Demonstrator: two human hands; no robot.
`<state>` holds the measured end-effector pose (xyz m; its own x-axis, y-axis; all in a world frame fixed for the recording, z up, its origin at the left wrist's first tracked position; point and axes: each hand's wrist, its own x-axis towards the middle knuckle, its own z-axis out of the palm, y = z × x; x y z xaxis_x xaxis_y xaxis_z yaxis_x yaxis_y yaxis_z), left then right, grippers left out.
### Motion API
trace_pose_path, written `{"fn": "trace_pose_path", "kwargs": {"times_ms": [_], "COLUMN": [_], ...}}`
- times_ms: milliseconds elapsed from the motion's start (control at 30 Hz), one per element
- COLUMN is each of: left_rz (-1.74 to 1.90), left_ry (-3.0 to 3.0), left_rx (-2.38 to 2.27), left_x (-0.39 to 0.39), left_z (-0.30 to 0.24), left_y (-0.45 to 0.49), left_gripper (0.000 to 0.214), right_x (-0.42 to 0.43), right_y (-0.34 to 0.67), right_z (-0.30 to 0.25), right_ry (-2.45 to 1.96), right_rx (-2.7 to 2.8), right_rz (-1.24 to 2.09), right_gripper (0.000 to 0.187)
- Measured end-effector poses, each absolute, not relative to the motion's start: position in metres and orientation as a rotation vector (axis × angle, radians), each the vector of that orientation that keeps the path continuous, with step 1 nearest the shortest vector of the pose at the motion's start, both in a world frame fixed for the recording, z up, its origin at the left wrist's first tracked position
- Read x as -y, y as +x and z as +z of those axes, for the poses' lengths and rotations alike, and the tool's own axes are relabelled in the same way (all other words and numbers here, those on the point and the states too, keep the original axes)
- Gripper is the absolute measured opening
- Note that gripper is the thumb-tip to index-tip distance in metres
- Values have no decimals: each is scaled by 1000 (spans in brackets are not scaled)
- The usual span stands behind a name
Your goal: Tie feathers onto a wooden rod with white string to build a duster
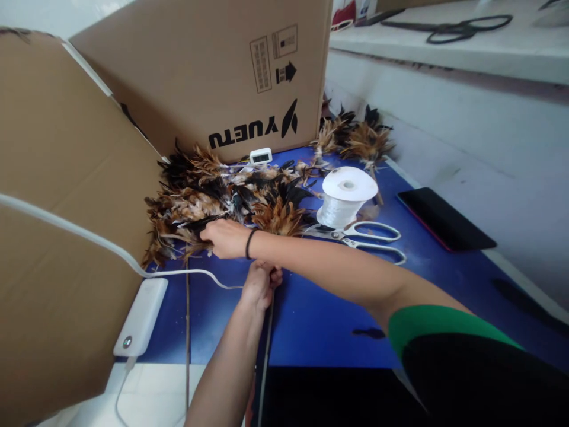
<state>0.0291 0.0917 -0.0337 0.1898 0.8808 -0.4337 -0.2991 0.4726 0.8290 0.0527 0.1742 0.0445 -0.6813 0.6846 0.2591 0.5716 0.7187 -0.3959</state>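
My left hand (262, 283) is closed in a fist around a thin stick (265, 356) that runs down toward me. Crossing above it, my right hand (229, 238) reaches left to the near edge of a pile of brown and black feathers (191, 204). Its fingers are pinched together at the feathers; the fingertips are partly hidden among them. A second thin stick (187, 332) lies left of my left wrist, its upper end at the pile. Right of the feathers stands a spool of white ribbon (341, 207), with white-handled scissors (368, 237) lying against its base.
Cardboard boxes (178, 71) wall the blue table (329, 332) at the back and left. A white power bank (141, 317) with cables lies at left, a phone (444, 218) at right. A small digital display (261, 156) and feather bunches (367, 139) sit behind. Black scissors (462, 28) rest on a ledge.
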Motion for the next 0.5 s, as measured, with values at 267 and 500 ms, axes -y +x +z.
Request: {"fn": "trace_pose_path", "kwargs": {"times_ms": [267, 500], "left_rz": [846, 808], "left_ry": [623, 620], "left_rx": [-985, -956], "left_x": [-93, -94], "left_z": [-33, -33], "left_y": [25, 24], "left_gripper": [25, 16], "right_x": [-139, -106], "right_y": [144, 185], "right_z": [83, 34], "right_ry": [-869, -953], "right_rx": [1730, 1275], "right_rz": [1402, 1577], "right_gripper": [17, 11]}}
